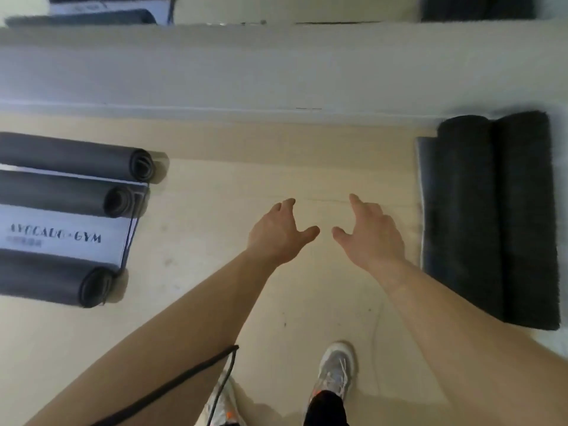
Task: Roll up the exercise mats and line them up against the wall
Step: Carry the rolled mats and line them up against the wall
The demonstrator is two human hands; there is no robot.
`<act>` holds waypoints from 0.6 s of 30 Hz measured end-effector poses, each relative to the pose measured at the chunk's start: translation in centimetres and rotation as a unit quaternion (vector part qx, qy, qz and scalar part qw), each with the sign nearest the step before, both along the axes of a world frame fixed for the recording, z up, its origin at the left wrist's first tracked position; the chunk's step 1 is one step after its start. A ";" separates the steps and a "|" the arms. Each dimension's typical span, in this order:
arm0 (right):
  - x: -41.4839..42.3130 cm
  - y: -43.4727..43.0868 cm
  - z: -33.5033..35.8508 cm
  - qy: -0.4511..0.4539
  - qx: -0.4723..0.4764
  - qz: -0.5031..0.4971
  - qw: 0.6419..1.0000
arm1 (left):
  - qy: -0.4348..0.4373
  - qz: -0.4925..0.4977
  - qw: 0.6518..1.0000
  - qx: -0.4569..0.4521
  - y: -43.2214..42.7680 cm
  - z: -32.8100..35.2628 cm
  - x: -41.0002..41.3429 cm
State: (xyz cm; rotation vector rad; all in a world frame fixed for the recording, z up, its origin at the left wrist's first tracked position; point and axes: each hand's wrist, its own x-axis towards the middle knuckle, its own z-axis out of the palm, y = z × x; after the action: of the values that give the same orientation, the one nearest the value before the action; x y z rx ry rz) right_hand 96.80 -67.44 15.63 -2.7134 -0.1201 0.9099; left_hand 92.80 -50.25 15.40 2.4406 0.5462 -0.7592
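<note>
Both my hands hang over the bare wooden floor [215, 272] with relaxed, spread fingers and hold nothing: my left hand [278, 233] and my right hand [367, 233] are a short way apart. At the left lie three rolled dark grey mats: a far one [73, 156], a middle one [61, 196] and a near one [55, 276]. An unrolled stretch of grey mat with printed lettering [61, 232] shows between them. At the right, two dark rolled mats [491, 216] lie side by side with their far ends against the white wall [276, 66].
The wall's baseboard [215, 109] crosses the view ahead. Above it a mirror strip [338, 7] reflects mats. My grey sneakers [336, 370] stand at the bottom. A black cord [184, 379] hangs near my left arm. Open floor lies between the two mat groups.
</note>
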 end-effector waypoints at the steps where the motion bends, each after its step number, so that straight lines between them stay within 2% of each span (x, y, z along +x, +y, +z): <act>1: -1.0 2.6 0.3 0.006 0.004 0.021 1.000 | 0.001 0.018 1.000 0.001 2.3 0.2 -1.7; 9: -13.2 24.5 0.4 0.024 0.018 0.170 0.985 | 0.008 0.180 0.983 0.016 21.6 0.4 -19.9; 14: -24.7 38.1 0.7 0.042 0.012 0.287 0.957 | 0.032 0.259 0.965 0.036 33.5 1.9 -34.8; 18: -32.8 48.5 1.5 0.055 0.029 0.334 0.940 | 0.043 0.314 0.947 0.054 42.4 3.5 -45.2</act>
State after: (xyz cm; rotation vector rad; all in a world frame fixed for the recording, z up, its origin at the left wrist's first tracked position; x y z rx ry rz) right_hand 64.04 -18.98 17.09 -2.5735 -1.0753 1.1918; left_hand 47.65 -7.83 18.92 2.1265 1.3425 -0.5690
